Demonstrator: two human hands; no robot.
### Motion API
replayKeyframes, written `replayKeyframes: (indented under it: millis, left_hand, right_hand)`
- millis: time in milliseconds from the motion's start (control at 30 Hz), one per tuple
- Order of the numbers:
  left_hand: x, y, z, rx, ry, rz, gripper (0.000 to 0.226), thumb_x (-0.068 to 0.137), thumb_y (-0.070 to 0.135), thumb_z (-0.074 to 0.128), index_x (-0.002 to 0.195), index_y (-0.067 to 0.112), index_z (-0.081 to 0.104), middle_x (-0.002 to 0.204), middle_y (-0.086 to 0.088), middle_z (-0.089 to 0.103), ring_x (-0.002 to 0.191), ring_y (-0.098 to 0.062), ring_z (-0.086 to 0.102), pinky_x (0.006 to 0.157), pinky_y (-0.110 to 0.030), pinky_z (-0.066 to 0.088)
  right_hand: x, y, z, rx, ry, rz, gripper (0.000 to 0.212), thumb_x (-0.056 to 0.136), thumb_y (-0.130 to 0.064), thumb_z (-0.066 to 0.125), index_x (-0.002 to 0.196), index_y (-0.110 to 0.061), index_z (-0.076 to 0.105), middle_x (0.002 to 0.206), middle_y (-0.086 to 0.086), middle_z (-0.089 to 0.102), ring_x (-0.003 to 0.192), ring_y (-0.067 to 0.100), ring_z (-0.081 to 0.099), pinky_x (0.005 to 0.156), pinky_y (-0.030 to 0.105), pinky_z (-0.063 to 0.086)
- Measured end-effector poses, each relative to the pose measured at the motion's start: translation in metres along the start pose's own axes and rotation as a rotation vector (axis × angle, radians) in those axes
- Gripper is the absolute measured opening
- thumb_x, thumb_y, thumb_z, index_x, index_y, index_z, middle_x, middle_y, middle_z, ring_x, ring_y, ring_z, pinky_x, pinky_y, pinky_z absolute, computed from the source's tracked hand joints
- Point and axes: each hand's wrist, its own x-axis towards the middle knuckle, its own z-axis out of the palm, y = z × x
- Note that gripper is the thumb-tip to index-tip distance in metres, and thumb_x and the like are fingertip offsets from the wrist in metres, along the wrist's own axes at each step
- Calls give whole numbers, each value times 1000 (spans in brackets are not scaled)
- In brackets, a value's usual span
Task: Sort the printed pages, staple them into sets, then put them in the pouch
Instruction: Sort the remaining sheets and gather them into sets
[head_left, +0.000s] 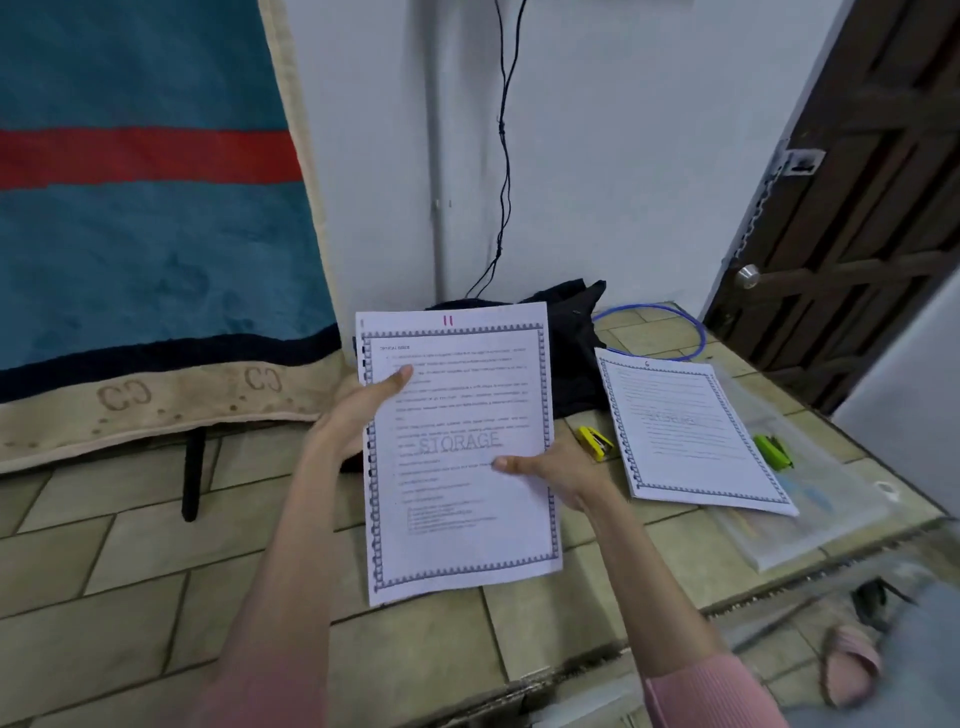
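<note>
Head view, centre of the frame: both hands hold up a sheaf of printed pages (462, 452) above the tiled surface (156, 597). The left hand (358, 410) grips its left edge, thumb across the print; the right hand (556, 473) pinches the right edge, thumb on top and fingers behind. The top sheet is white with a purple patterned border, a faint "STORAGE" watermark, a red mark at the head and a row of punched holes down the left side.

Sorting looks under way, not finished. To the right, a second stack (691, 436) with the same border lies flat, partly over a clear pouch (810, 525) that seems to hold no pages yet. A yellow stapler (596, 443) sits just left of that stack, a green stapler (774, 452) at its right edge. Whether any set is stapled cannot be told. Stapling and filling the pouch appear to remain.
</note>
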Motion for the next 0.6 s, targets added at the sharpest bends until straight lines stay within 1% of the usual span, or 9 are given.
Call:
replayKeyframes:
  millis: [100, 133, 167, 233, 300, 367, 467, 533, 600]
  left_hand:
    - [9, -11, 10, 171, 125, 39, 23, 87, 20, 64, 107, 9, 64, 106, -10, 68, 92, -23, 68, 87, -41, 54]
    - [11, -15, 12, 209, 157, 42, 28, 86, 21, 65, 110, 7, 64, 109, -12, 67, 93, -25, 66, 85, -39, 54]
    - [13, -16, 13, 246, 172, 51, 31, 86, 23, 66, 112, 7, 64, 109, -12, 67, 90, -24, 66, 80, -34, 54]
    - [15, -19, 14, 334, 173, 55, 33, 85, 27, 66, 112, 8, 64, 104, -9, 68, 84, -21, 67, 70, -28, 53]
    - [17, -20, 13, 388, 153, 51, 36, 84, 32, 66, 112, 10, 64, 105, -8, 69, 89, -23, 67, 75, -31, 54]
    - [18, -19, 14, 418, 114, 55, 35, 84, 32, 65, 112, 11, 64, 104, -7, 70, 88, -21, 68, 74, -29, 54]
    - [17, -17, 17, 415, 79, 72, 30, 86, 30, 64, 109, 11, 64, 97, -4, 70, 81, -12, 67, 65, -23, 54]
    - [15, -17, 18, 380, 76, 96, 23, 86, 27, 65, 104, 12, 65, 91, 0, 70, 80, -10, 67, 71, -26, 56]
    - [15, -19, 16, 374, 91, 107, 11, 85, 26, 65, 94, 19, 66, 87, 6, 69, 80, -9, 67, 76, -29, 56]
  right_hand:
    - [-4, 6, -15, -36, -92, 83, 30, 75, -18, 77, 102, -20, 64, 111, 3, 69, 101, 21, 66, 93, 41, 52]
    - [-4, 1, -22, -54, -91, 81, 21, 81, -24, 71, 100, -18, 65, 105, 1, 70, 100, 21, 65, 94, 39, 52]
    - [-1, -4, -31, -90, -3, 54, 18, 86, -30, 66, 94, -14, 66, 97, 3, 70, 96, 23, 66, 89, 35, 52]
    - [15, -11, -55, -259, 348, -30, 30, 91, -36, 58, 78, -8, 62, 84, 9, 66, 85, 26, 61, 72, 30, 45]
    - [38, -11, -72, -648, 554, -12, 30, 93, -34, 53, 86, -6, 58, 94, 17, 63, 96, 31, 56, 71, 30, 34]
    - [55, 4, -74, -991, 537, 137, 30, 95, -31, 49, 106, -4, 55, 115, 17, 55, 116, 34, 44, 84, 36, 36]
    - [61, 26, -71, -1306, 443, 235, 27, 95, -13, 42, 119, -7, 53, 127, 13, 48, 122, 29, 35, 97, 34, 33]
    - [61, 29, -70, -1320, 431, 218, 26, 93, -5, 40, 116, -7, 54, 126, 14, 50, 123, 31, 35, 97, 35, 34]
    - [62, 18, -70, -1085, 538, 151, 24, 93, -7, 45, 115, -3, 52, 123, 18, 52, 120, 34, 39, 93, 38, 36]
